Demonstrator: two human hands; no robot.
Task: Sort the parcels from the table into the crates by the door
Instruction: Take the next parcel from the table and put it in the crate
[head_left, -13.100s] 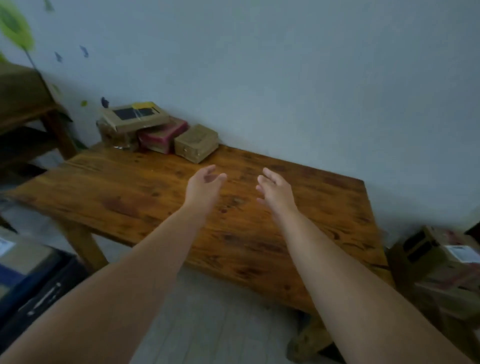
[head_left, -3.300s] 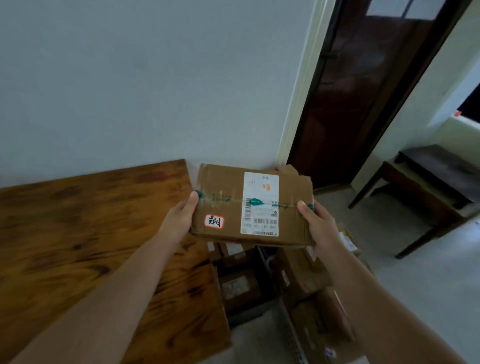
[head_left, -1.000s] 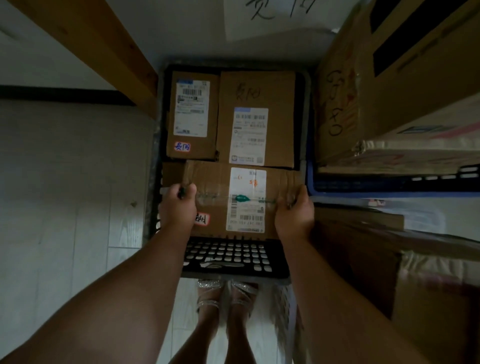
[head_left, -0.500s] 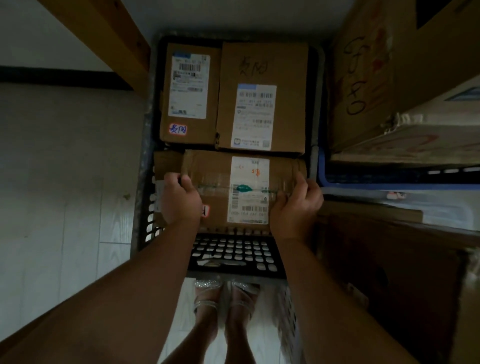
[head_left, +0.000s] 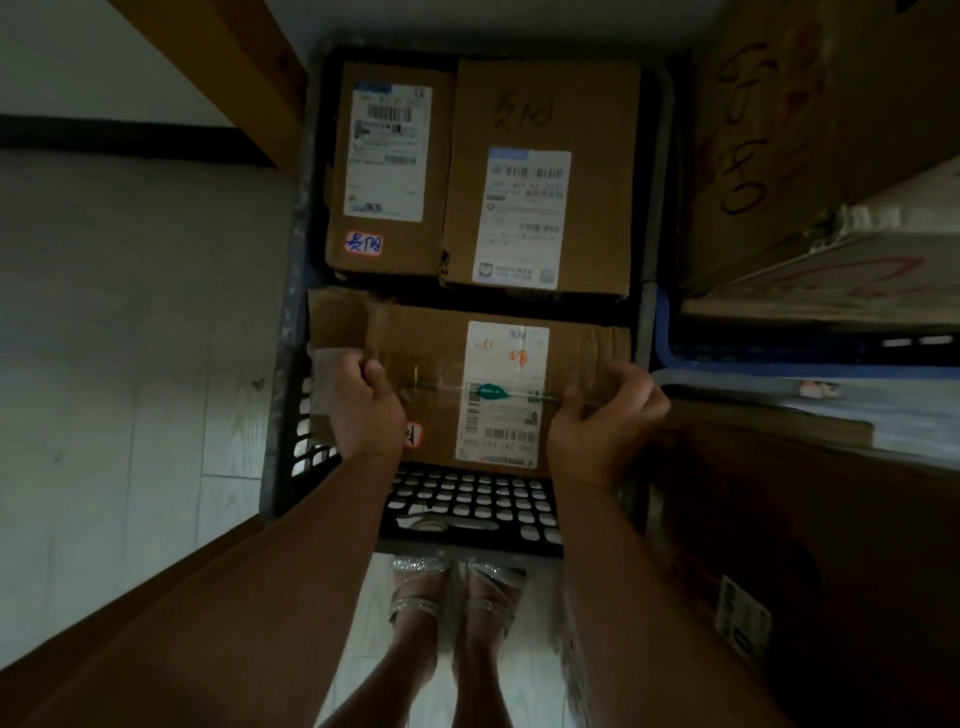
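Note:
A flat brown cardboard parcel (head_left: 441, 358) with a white shipping label lies in the near half of a black perforated crate (head_left: 467, 504) on the floor. My left hand (head_left: 363, 410) grips its left end and my right hand (head_left: 602, 426) grips its right end. Two more labelled cardboard parcels, one narrow (head_left: 389, 171) and one wider (head_left: 540, 176), fill the far half of the same crate, just beyond the held parcel.
A wooden table leg (head_left: 234, 67) slants at the upper left, and the table edge (head_left: 104, 623) crosses the lower left. A blue crate (head_left: 779, 353) with large cardboard boxes (head_left: 810, 130) stands to the right. More boxes (head_left: 805, 545) crowd the lower right. My feet (head_left: 452, 597) stand just before the crate.
Over the last second the parcel has sunk deeper into the black crate with both hands still on its ends. Earlier I carried it from the table toward the door.

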